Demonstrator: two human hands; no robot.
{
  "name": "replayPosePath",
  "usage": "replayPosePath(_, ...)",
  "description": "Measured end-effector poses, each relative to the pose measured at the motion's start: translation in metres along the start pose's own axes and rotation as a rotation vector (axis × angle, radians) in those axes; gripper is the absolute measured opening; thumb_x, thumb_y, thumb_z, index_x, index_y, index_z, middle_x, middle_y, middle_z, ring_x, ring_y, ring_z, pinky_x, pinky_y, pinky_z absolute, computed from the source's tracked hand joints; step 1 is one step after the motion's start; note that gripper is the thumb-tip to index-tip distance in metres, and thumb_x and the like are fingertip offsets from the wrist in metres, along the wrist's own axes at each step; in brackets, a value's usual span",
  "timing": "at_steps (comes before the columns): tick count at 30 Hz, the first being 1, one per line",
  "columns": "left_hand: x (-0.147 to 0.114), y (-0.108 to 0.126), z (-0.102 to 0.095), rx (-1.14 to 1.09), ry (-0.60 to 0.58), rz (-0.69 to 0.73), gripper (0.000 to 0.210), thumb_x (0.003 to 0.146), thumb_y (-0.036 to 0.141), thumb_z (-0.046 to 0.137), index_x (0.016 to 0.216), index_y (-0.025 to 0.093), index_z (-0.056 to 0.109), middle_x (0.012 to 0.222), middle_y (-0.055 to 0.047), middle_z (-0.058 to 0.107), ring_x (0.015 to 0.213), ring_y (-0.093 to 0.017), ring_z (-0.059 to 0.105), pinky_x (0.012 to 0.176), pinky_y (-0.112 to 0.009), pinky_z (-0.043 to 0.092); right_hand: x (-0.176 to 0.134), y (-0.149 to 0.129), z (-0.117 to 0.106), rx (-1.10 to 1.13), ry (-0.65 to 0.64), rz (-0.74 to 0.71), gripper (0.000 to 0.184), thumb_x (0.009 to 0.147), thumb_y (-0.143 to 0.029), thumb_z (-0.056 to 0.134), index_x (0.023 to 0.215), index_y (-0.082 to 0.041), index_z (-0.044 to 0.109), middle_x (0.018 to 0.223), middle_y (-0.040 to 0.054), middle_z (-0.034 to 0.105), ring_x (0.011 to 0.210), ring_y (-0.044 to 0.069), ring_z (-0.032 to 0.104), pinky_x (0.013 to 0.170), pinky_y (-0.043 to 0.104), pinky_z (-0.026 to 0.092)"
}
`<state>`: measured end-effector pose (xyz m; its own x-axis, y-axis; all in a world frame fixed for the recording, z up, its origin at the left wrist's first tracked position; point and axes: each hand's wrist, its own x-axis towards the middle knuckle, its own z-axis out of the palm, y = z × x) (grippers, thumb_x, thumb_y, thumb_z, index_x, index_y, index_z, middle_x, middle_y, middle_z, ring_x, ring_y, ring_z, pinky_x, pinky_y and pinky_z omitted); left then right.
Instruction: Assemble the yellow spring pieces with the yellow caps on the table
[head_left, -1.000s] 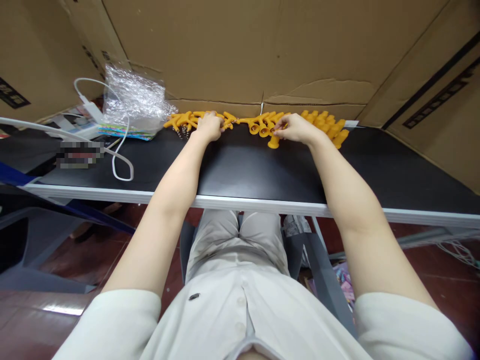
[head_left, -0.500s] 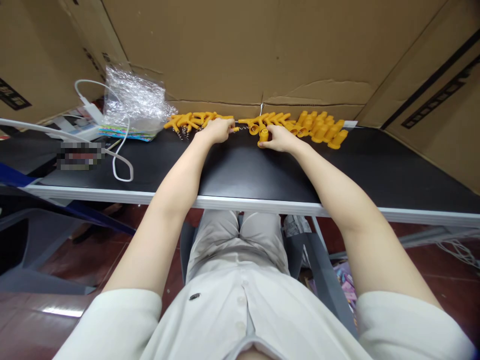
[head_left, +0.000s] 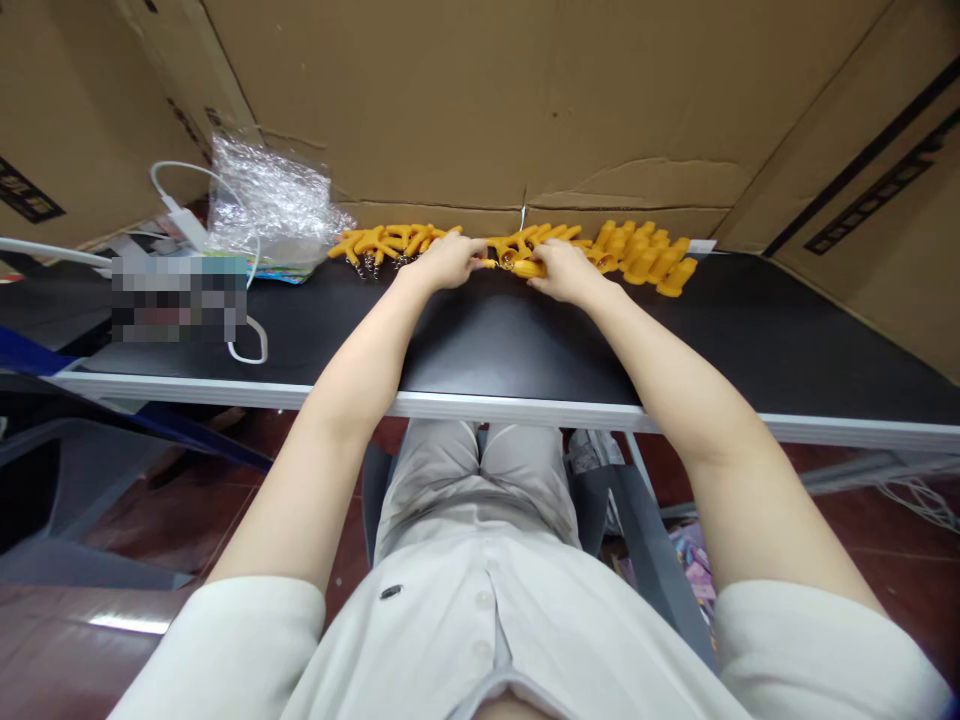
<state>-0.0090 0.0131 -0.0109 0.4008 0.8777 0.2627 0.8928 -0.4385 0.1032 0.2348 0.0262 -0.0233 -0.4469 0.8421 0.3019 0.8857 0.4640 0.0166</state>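
Over the black tabletop (head_left: 517,340), my left hand (head_left: 448,262) is closed on a corkscrew (head_left: 490,264), its metal spiral pointing right. My right hand (head_left: 564,272) grips a yellow plastic sleeve (head_left: 528,269) that lies sideways, facing the spiral. The spiral's tip is close to the sleeve's end; whether it is inside, I cannot tell. Left of my left hand lies a row of yellow corkscrews (head_left: 369,242) with metal spirals. Behind my right hand are more yellow pieces (head_left: 536,235), partly covered by it. Several yellow sleeves (head_left: 651,258) stand in a group to the right.
Cardboard walls (head_left: 450,110) enclose the back and sides. At the left are a clear plastic bag (head_left: 266,195), a white cable (head_left: 259,345) and a blurred-out patch. The table's pale metal edge (head_left: 517,408) runs in front of my lap.
My right hand has tipped the upright sleeve onto its side, toward my left hand. My left hand has moved slightly right with the corkscrew, bringing spiral and sleeve close together.
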Motion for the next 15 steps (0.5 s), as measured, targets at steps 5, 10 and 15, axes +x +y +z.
replayPosePath(5,0.007,-0.001,0.008,-0.045,0.043,0.125,0.032,0.108,0.021,0.054,0.129,0.016,0.077,0.121,-0.015,0.079,0.127,-0.034,0.067,0.115,-0.044,0.051,0.004,0.004,0.006,0.093,0.073,-0.111,0.034,0.094,-0.022,0.069,0.125,-0.01,0.078,0.13,0.0211,0.072,0.121,0.039,0.069,0.107,0.048,0.052)
replayPosePath(10,0.009,-0.001,0.01,-0.062,0.069,0.175,0.031,0.109,0.021,0.054,0.129,0.015,0.077,0.123,-0.015,0.079,0.128,-0.033,0.068,0.115,-0.043,0.051,0.0,0.008,0.006,0.116,0.132,-0.131,0.034,0.101,-0.036,0.068,0.124,-0.014,0.081,0.127,0.0198,0.07,0.119,0.04,0.068,0.104,0.051,0.053)
replayPosePath(15,0.012,-0.006,0.013,-0.074,0.104,0.196,0.028,0.108,0.02,0.056,0.128,0.014,0.076,0.126,-0.016,0.078,0.13,-0.033,0.069,0.117,-0.045,0.051,0.004,0.017,0.011,0.237,0.136,-0.176,0.043,0.104,-0.047,0.07,0.131,-0.015,0.081,0.124,0.0176,0.068,0.118,0.038,0.068,0.11,0.053,0.054)
